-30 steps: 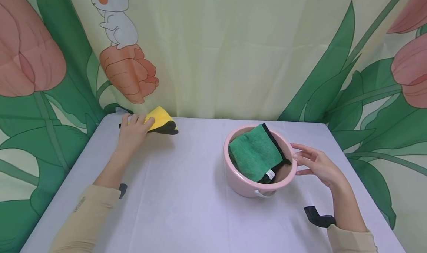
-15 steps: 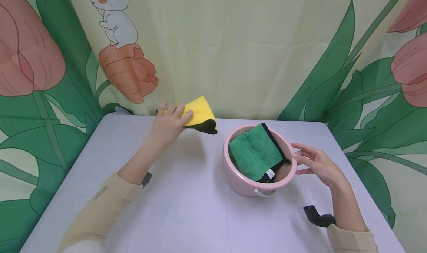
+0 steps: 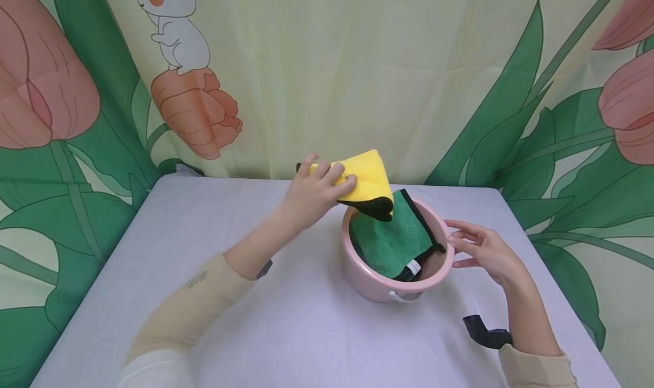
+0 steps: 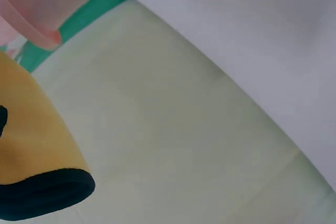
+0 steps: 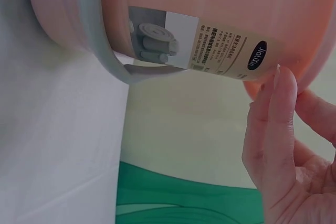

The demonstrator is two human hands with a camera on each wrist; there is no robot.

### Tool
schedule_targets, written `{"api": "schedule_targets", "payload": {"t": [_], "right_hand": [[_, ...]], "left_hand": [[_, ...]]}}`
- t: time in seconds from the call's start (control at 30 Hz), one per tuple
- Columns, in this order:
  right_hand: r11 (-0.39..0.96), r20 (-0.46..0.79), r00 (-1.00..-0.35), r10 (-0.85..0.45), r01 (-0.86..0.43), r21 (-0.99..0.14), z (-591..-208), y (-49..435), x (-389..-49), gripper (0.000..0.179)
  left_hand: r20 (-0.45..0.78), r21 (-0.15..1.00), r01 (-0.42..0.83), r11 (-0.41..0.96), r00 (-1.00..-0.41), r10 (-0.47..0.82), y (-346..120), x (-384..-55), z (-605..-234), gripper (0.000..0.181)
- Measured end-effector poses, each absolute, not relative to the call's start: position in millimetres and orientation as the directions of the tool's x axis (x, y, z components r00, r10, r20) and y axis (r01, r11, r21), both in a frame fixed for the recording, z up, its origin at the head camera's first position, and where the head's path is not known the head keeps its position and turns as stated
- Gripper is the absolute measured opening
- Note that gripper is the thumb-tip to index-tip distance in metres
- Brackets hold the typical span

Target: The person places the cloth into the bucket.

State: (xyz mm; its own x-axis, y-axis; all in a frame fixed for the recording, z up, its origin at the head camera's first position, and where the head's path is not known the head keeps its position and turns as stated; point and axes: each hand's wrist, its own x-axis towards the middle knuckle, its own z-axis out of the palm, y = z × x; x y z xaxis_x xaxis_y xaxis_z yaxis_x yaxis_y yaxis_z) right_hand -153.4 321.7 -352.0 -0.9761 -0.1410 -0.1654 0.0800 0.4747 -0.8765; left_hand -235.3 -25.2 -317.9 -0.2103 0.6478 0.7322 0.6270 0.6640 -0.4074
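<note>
A folded yellow cloth (image 3: 365, 175) with a black border hangs from my left hand (image 3: 314, 195), its fingers gripping one end. The cloth's near corner overlaps the far left rim of a pink bucket (image 3: 375, 283) from this angle. Inside the bucket lies a green cloth (image 3: 390, 234) with black edging and a white tag. My right hand (image 3: 490, 254) touches the bucket's right side at the rim, fingers fairly straight. In the right wrist view its fingertips (image 5: 283, 85) meet the wall beside the rim. The left wrist view shows the yellow cloth (image 4: 37, 129) but no fingers.
The bucket stands on a white-covered table (image 3: 286, 331), with its pale handle (image 3: 403, 298) folded down at the front. A printed curtain (image 3: 327, 81) hangs behind the table's back edge. A black wrist mount (image 3: 485, 334) juts from the right forearm.
My left hand has carried the yellow cloth from the table's back left across to the right, up to the bucket. My right hand and the bucket have stayed in place.
</note>
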Motion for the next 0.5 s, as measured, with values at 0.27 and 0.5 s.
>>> {"api": "schedule_targets", "payload": {"t": [0.27, 0.5], "right_hand": [[0.492, -0.187, -0.974, -0.127, 0.101, -0.864, -351, 320, -153, 0.061], [0.502, -0.188, -0.975, -0.116, 0.105, -0.859, -350, 319, -153, 0.062]], "left_hand": [[0.672, -0.476, 0.640, 0.603, -0.178, 0.719, 3, -224, -323, 0.018], [0.663, -0.528, 0.653, 0.543, -0.083, 0.744, 27, -212, -338, 0.020]]}}
